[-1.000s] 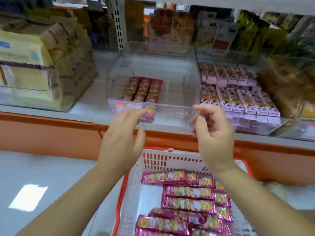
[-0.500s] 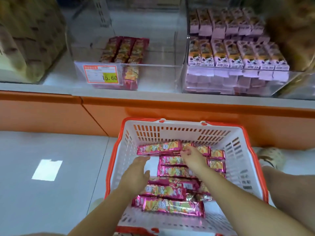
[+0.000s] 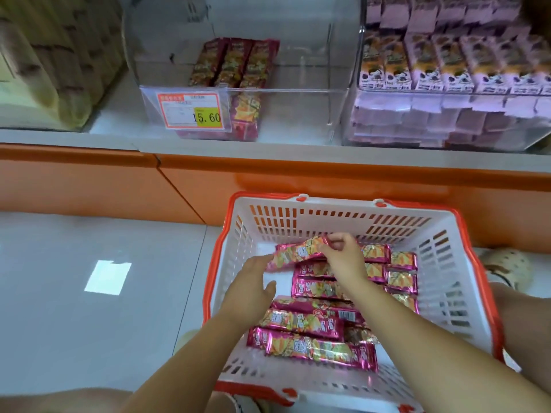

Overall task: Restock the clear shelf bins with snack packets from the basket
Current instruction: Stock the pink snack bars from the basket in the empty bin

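Right hand pinches held packet at its right end, fingers curled. Left hand nearly flat, fingertips touching its left end. Held packet just above pile in basket, long axis left-right, right end raised. At least nine loose packets lie flat below, overlap hides exact count. Clear bin: three bin packets on top, pointing front-to-back.

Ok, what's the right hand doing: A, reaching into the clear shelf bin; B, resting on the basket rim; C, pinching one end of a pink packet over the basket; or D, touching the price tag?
C: the right hand pinches the end of a pink packet lifted above the others in the basket, with the left hand at its other end.
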### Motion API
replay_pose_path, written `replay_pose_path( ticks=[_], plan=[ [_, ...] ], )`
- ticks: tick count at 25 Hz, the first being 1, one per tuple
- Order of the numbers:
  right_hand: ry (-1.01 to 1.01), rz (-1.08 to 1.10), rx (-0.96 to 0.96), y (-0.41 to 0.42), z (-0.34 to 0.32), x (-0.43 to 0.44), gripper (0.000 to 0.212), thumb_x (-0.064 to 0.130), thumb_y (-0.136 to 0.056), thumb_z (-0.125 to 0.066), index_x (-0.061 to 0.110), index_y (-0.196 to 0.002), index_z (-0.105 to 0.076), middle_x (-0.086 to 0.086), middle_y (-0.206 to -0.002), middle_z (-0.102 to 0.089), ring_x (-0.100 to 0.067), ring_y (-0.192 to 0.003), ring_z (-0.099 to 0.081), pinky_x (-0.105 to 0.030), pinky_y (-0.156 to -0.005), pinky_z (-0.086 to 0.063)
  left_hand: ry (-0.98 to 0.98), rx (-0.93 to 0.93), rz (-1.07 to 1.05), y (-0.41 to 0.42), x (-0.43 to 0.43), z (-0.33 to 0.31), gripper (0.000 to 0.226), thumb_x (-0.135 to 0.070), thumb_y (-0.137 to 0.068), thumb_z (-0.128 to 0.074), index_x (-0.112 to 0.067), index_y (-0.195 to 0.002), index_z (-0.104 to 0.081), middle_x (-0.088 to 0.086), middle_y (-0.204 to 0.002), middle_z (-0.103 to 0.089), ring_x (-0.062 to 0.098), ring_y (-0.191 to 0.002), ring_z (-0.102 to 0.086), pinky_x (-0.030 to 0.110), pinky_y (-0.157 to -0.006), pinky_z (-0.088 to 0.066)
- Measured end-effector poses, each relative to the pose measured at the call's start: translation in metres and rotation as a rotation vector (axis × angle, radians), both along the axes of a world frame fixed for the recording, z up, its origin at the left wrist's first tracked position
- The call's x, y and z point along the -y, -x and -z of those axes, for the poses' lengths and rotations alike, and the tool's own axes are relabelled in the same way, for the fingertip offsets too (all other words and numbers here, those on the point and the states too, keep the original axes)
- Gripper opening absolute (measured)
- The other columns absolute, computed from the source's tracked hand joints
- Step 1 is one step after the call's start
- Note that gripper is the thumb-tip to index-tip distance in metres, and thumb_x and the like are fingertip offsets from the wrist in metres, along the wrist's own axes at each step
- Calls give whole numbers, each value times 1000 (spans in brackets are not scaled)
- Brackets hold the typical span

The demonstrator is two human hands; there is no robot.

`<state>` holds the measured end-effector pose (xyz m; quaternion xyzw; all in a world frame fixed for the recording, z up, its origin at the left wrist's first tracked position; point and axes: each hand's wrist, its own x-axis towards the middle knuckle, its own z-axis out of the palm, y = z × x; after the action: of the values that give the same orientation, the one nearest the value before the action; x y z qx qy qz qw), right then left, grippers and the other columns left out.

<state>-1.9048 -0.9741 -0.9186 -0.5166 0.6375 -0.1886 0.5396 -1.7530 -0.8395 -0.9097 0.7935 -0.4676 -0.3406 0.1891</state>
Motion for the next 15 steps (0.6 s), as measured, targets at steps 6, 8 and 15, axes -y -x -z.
replay_pose_path(
  ticks=[6, 8, 15],
  plan=[
    [54, -25, 209, 35, -63, 6, 18, 30, -93, -61, 26, -110, -64, 2, -102, -66, -15, -75, -67, -33, -67, -59, -51, -217, 71, 19, 16, -37, 75, -38, -87, -67, -31, -149, -25, -7, -152, -31, 13, -136, -34, 26, -105, -31],
    [59, -12, 263, 46, -83, 6, 20, 28, -93, -61, 24, -113, -65, 0, -97, -67, -13, -68, -66, -35, -68, -60, -130, -432, 81, 31, 17, -51, 72, -39, -86, -69, -31, -147, -31, -4, -149, -39, 12, -128, -46, 29, -103, -42],
    [-94, -34, 427, 77, -106, -6, 31, 26, -91, -64, 28, -120, -56, -6, -110, -65, -23, -94, -66, -39, -80, -59, -234, -706, 82, 52, 9, -74, 60, -33, -86, -71, -23, -139, -45, -1, -141, -52, 17, -108, -60, 29, -82, -52]
  ],
)
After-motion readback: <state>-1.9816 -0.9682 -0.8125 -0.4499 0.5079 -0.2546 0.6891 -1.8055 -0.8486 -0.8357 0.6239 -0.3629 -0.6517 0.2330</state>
